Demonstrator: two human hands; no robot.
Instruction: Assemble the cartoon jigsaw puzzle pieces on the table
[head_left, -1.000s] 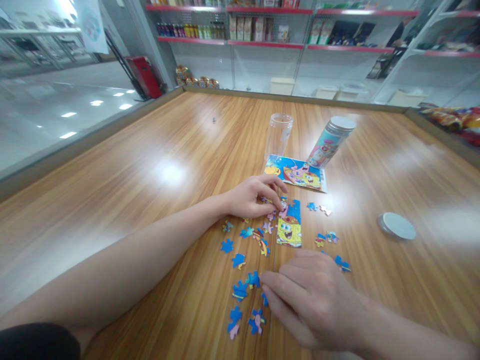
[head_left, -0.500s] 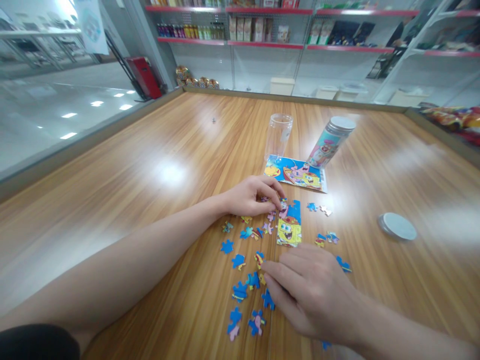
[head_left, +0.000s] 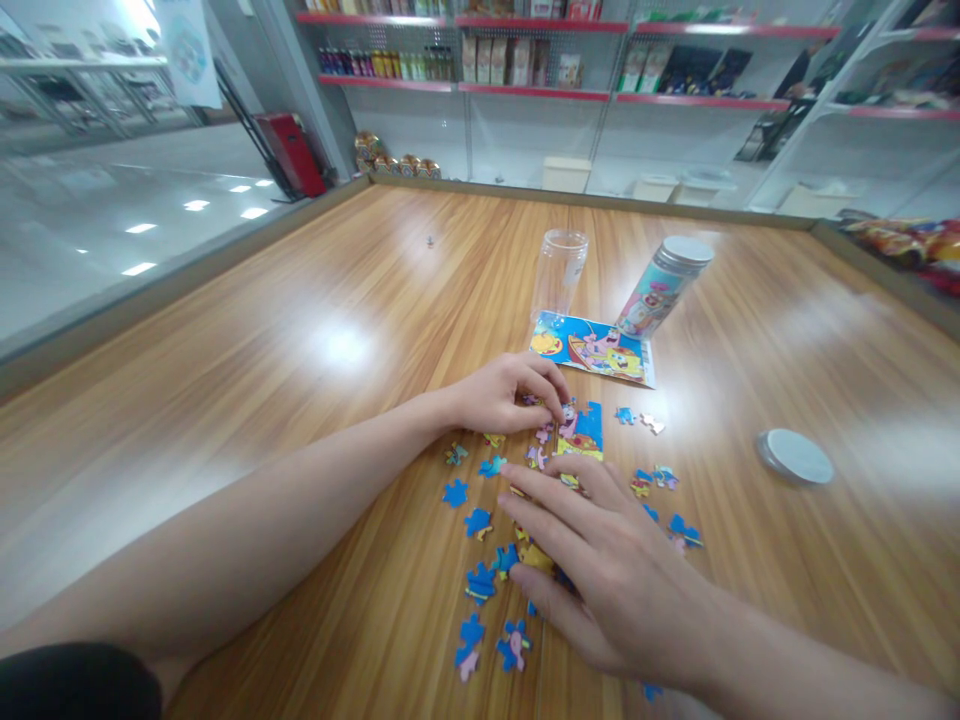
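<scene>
A partly joined jigsaw puzzle [head_left: 589, 425] with a yellow cartoon character lies in front of me, its lower part covered by my right hand. My left hand [head_left: 510, 393] rests at its left edge, fingers curled and thumb drawn in close to the fingertips; whatever is between them is hidden. My right hand [head_left: 607, 560] hovers low over loose pieces, fingers stretched and spread. Beneath it shows a yellow puzzle piece [head_left: 535, 558]. Left of that hand lie several loose pieces, including a plain blue piece [head_left: 454, 493] and a blue-and-pink piece [head_left: 514, 645].
Beyond the puzzle lies a picture card [head_left: 600, 350]. A clear plastic jar [head_left: 559, 275] and a printed canister [head_left: 660, 290] stand by it. To the right are a round silver lid [head_left: 795, 456] and more puzzle pieces [head_left: 651, 422]. Stocked shelves [head_left: 532, 90] line the back.
My right hand has moved forward and left, and its fingers have spread, now covering the puzzle's lower part. My left hand has kept its place.
</scene>
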